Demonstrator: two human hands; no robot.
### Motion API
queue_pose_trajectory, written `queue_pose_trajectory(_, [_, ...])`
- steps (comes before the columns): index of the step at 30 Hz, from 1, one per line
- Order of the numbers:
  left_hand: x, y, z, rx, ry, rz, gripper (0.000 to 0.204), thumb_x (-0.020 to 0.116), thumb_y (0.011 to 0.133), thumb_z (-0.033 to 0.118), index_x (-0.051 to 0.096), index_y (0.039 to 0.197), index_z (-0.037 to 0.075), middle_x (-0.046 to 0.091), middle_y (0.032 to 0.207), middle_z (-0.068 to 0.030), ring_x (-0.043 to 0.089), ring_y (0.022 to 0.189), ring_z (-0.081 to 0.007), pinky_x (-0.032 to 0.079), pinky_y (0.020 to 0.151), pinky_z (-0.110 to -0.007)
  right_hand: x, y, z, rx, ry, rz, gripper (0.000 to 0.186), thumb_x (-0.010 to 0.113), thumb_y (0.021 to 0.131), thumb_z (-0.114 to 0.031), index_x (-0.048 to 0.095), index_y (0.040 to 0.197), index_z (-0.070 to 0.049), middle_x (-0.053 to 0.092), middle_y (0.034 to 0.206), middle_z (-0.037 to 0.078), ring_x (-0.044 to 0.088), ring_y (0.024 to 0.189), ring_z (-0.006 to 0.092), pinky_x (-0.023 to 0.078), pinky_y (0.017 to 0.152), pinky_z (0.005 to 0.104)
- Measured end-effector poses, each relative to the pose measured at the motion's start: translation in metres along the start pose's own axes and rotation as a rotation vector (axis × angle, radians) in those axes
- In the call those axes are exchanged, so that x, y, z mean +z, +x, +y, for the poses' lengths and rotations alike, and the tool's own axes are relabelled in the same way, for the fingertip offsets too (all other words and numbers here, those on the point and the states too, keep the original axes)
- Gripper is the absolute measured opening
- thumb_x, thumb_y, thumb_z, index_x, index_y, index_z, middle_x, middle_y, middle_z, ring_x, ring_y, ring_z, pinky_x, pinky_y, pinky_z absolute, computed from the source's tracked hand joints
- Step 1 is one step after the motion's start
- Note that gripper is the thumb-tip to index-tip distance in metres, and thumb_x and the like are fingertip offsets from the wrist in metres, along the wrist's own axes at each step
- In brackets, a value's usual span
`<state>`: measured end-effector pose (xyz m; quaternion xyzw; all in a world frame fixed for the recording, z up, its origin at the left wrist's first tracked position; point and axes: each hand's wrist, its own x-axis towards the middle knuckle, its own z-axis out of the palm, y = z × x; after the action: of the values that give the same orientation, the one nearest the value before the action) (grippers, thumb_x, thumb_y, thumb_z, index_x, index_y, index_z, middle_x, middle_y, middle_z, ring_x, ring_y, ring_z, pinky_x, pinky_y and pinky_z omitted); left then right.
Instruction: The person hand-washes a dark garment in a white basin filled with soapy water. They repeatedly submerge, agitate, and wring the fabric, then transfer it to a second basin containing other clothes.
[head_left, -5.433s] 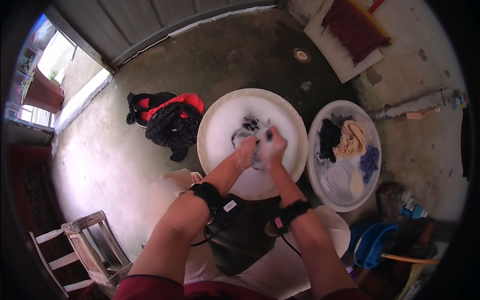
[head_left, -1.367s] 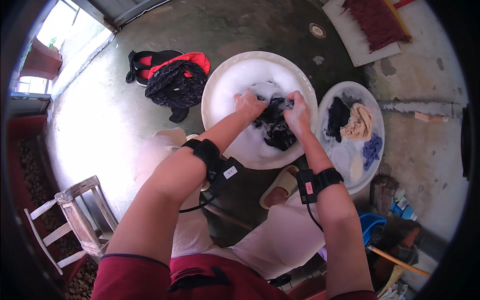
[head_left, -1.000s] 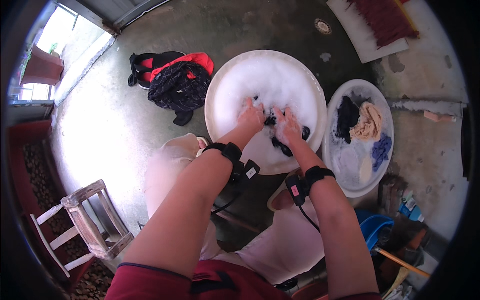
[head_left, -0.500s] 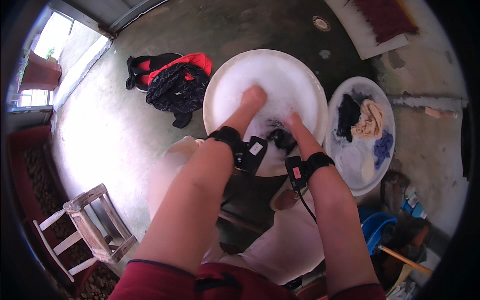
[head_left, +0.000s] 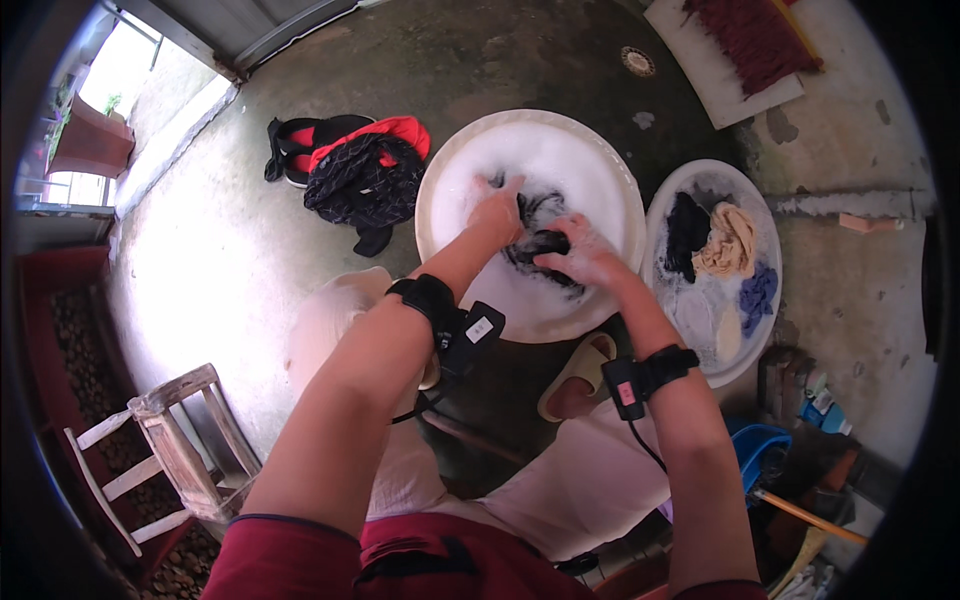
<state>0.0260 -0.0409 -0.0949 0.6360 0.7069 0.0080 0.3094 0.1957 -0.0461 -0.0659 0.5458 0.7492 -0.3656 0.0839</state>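
Observation:
A black cloth (head_left: 540,250) lies partly sunk in the white suds of a large round white tub (head_left: 430,235) in front of me. My right hand (head_left: 590,258) is over its right side, thumb and curved fingers around a dark wet lump of it. Foam clings to this hand. To the upper left of the cloth, my left hand (head_left: 494,215) rests in the suds with fingers spread; foam covers some fingertips, and a small dark patch shows between them. Black straps with small box-shaped devices circle both my forearms.
An oval white basin (head_left: 772,250) right of the tub holds black, beige and blue wet cloths. Dark and red clothes (head_left: 365,175) lie on the floor at left. A wooden stool (head_left: 180,450) stands lower left. A blue container (head_left: 755,450) sits lower right, beside a wooden stick (head_left: 810,518).
Both hands have come up out of the suds, and their fingers now show. The left moved slightly left and down. More black cloth has surfaced between the hands, nearer the tub's middle.

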Motion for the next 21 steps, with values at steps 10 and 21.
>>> queue_pose_trajectory(10, [0.112,0.049,-0.041,0.187,0.086,-0.319,0.031,0.046,0.081,0.011,0.061,0.108,0.008,0.059,0.111,-0.0186,0.055,0.109,-0.0341,0.044,0.092,-0.043,0.088,0.058,0.060,0.160,-0.205,-0.205,0.053,0.055,0.081,-0.025,0.041,0.130,-0.010,0.037,0.135,0.019,0.041,0.123,0.0314,0.035,0.100,0.0421])
queue_pose_trajectory(21, [0.059,0.058,-0.006,0.068,-0.070,-0.091,0.028,0.048,0.080,0.022,0.066,0.093,0.006,0.065,0.096,-0.0160,0.061,0.092,-0.0313,0.047,0.081,-0.041,0.059,0.089,0.061,0.159,-0.338,0.238,0.038,0.056,0.077,-0.023,0.051,0.110,-0.006,0.055,0.112,0.015,0.055,0.102,0.0283,0.044,0.086,0.0419])
